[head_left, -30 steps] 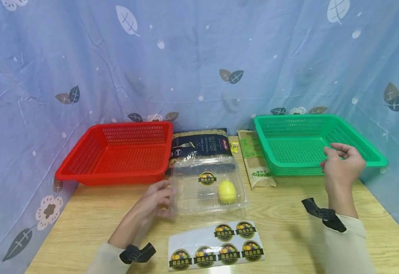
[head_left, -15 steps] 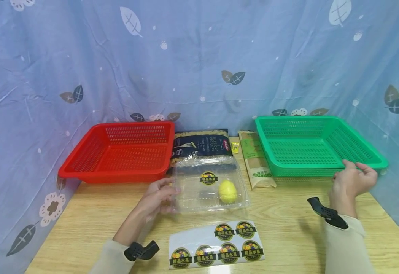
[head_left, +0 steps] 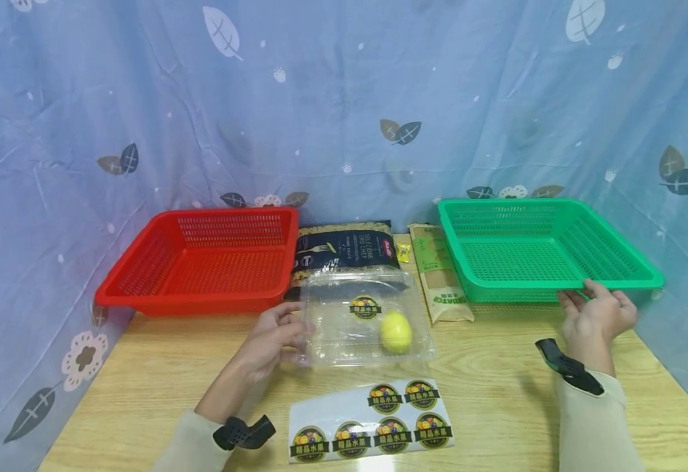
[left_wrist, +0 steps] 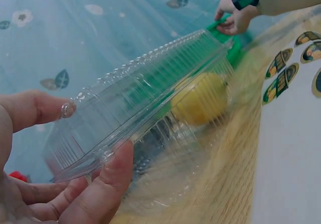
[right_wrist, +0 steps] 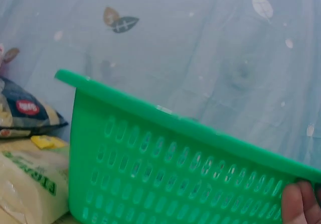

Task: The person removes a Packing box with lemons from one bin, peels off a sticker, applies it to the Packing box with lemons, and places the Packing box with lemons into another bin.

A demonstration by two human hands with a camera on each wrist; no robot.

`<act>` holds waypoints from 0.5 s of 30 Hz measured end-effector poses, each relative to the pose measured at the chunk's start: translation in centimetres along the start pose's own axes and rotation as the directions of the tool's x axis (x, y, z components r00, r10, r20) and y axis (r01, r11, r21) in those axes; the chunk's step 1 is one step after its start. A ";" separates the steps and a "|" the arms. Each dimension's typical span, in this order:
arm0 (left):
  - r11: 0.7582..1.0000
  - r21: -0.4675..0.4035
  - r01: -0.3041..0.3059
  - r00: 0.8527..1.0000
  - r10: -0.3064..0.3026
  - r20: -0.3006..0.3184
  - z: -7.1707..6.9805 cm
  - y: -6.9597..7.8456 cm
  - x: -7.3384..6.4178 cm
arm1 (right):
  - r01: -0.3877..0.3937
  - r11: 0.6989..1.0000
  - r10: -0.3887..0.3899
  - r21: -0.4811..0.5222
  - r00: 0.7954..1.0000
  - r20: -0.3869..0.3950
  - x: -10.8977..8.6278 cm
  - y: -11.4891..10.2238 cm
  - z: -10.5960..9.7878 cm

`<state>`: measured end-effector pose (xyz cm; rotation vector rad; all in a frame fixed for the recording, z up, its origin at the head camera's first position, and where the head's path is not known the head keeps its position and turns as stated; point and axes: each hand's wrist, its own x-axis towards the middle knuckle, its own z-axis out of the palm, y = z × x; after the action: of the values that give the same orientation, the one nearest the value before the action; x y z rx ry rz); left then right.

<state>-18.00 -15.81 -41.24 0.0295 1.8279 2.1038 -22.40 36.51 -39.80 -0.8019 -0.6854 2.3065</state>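
Note:
My left hand [head_left: 268, 342] grips the left edge of a clear plastic clamshell box [head_left: 344, 341], thumb and fingers pinching it in the left wrist view. Inside the box, toward its right side, sits a yellow lemon-like fruit [head_left: 395, 332]. A round black fruit sticker [head_left: 365, 307] is on the lid. At the far right, my right hand [head_left: 600, 318] holds the front rim of a green perforated basket [head_left: 521, 284], thumb on top and fingers beneath. Only some fingertips [right_wrist: 295, 204] show in the right wrist view.
A red basket [head_left: 196, 305] stands at the left. Behind the box lies a dark pasta bag [head_left: 346, 246], with a small yellow packet [head_left: 403, 252] beside it. A long food packet [head_left: 440, 275] lies against the green basket. A sticker sheet [head_left: 326, 410] lies in front.
My right hand has come down from above the green basket and taken hold of its front rim. My left hand has closed on the clear box, which has shifted slightly right.

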 end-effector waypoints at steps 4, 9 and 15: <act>1.000 -0.008 -0.021 1.000 0.021 -0.008 0.4 0.2 0.0 | -0.034 0.999 0.033 0.022 0.999 0.032 0.2 -0.4 0.0; 0.999 -0.017 -0.043 0.998 0.043 -0.039 1.0 0.5 -0.4 | -0.059 0.997 0.056 0.041 0.995 0.078 0.0 -0.4 -0.2; 0.997 -0.026 -0.073 0.997 0.073 -0.025 1.9 1.5 -1.1 | -0.078 0.996 0.073 0.033 0.990 0.122 -0.3 -0.4 -0.4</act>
<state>-16.84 -14.49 -39.25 0.0659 1.8379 2.1873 -21.81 36.67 -39.69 -0.6868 -0.6717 2.4450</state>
